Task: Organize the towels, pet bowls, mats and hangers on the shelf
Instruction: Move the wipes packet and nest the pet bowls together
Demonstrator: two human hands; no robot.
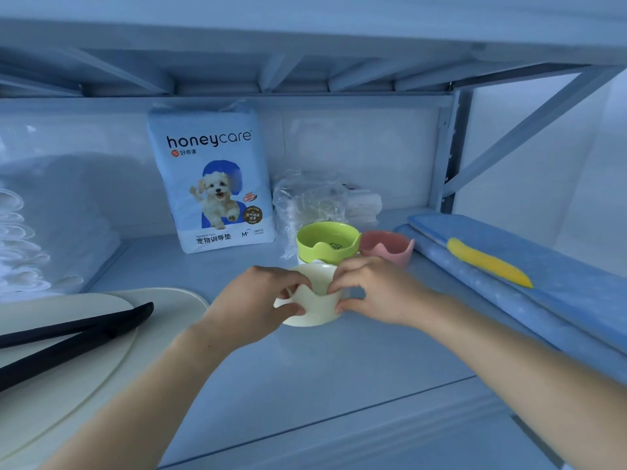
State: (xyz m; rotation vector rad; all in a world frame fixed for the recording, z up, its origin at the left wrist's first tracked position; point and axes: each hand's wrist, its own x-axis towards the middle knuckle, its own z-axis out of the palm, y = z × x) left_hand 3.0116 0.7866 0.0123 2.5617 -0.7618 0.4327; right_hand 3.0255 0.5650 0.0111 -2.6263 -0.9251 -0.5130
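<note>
A cream bowl (310,307) is held at the middle of the shelf (305,385) between both hands. The grip of the left hand (258,300) is clamped on the bowl's left wall, with fingers curled over the scalloped rim. The grip of the right hand (376,293) is clamped on the right wall in the same way. A green bowl (327,240) is set just behind it, and a pink bowl (386,247) is seen beside that on the right. A pad pack (212,184) is stood upright against the back wall. A blue mat (543,283) is laid along the right edge. At the left a black hanger (74,334) is laid across a cream mat (68,385). Behind these a blurred white stack (51,215), perhaps towels, is piled.
</note>
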